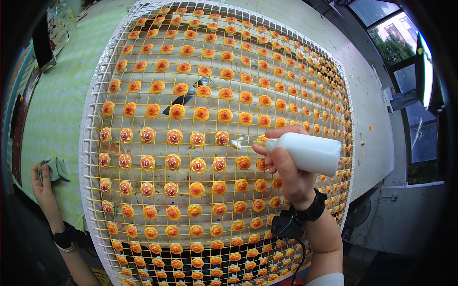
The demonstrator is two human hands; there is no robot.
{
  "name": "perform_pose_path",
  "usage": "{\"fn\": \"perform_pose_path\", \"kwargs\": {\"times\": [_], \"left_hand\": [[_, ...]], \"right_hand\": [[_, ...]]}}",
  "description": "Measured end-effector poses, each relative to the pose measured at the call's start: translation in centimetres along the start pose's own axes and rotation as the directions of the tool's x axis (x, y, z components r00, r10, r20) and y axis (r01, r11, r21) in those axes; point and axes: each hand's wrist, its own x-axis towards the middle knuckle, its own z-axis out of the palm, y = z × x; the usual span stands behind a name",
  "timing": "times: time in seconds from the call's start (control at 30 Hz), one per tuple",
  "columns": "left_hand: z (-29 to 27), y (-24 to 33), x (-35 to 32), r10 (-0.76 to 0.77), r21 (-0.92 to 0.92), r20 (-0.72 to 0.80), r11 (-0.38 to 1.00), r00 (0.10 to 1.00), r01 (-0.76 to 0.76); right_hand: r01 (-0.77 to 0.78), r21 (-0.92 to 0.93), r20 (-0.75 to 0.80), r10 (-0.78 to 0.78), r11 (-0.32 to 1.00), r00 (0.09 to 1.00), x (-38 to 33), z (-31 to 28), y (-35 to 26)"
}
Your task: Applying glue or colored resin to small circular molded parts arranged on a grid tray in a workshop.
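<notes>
My right hand [293, 171] is closed around a white squeeze bottle [312, 153], tilted sideways above a yellow wire grid [98, 95]. A small yellow-orange piece [261, 141] shows at my fingertips beside the bottle's neck; whether it is a flower or the nozzle, I cannot tell. Just left of it, a bare white holder [237, 142] sits on the grid. Rows of small orange-yellow flowers [201, 114] cover the grid; several at the left, such as one white-lined flower [197, 138], carry white lines. At the far left my left hand [43, 183] pinches a folded green cloth [58, 170].
A light green patterned cover [59, 109] lies along the left. Through the grid shows a dark, blade-like object [183, 99]. A black device with a cable [287, 226] hangs by my right wrist. At the right are a pale tabletop [372, 138], a fan [358, 212] and windows [393, 43].
</notes>
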Motion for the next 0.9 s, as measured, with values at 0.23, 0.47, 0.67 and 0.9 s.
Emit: {"fn": "perform_pose_path", "kwargs": {"times": [0.23, 0.47, 0.67, 0.9], "left_hand": [[0.2, 0.4, -0.1, -0.01, -0.017, 0.009, 1.0, 1.0, 0.01], [0.3, 0.5, 0.0, 0.041, -0.011, 0.001, 0.999, 0.999, -0.041], [-0.1, 1.2, 0.0, 0.048, 0.097, 0.003, 0.994, 0.999, -0.048], [1.3, 3.2, -1.1, 0.302, 0.677, 0.087, 0.681, 0.949, -0.278]], "right_hand": [[0.044, -0.025, 0.011, -0.044, 0.999, 0.999, 0.0, -0.2, 0.1], [0.063, -0.024, -0.001, -0.063, 0.998, 0.998, -0.3, -0.6, -1.4], [-0.028, 0.327, -0.075, 0.056, 0.945, 0.996, -1.2, -1.7, -4.3], [0.006, 0.35, -0.078, 0.023, 0.937, 0.997, -3.9, -3.9, -5.9]]}}
